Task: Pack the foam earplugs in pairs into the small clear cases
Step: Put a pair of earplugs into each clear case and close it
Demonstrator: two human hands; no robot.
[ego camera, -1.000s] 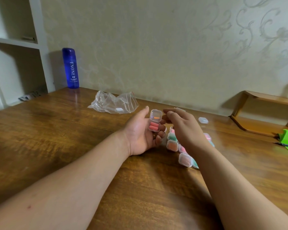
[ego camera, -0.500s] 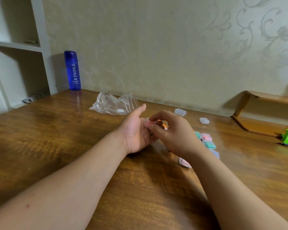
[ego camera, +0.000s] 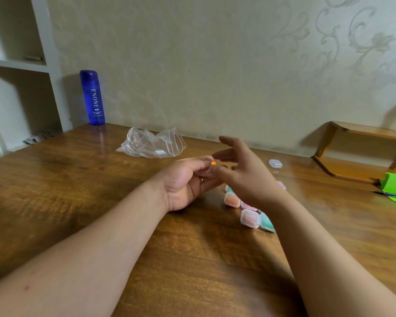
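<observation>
The bottle [ego camera: 92, 97] is blue (white lettering), the earplug [ego camera: 213, 163] orange.

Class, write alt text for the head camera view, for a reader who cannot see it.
A person's left hand pinches a small orange foam earplug at its fingertips, the right hand open beside it, above a brown wooden table. Small clear plastic cases of pink, orange and teal earplugs lie clustered by the right wrist.

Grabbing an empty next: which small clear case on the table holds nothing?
The lone small clear case beyond the right hand looks empty; the clustered cases show orange, pink or teal.
</observation>
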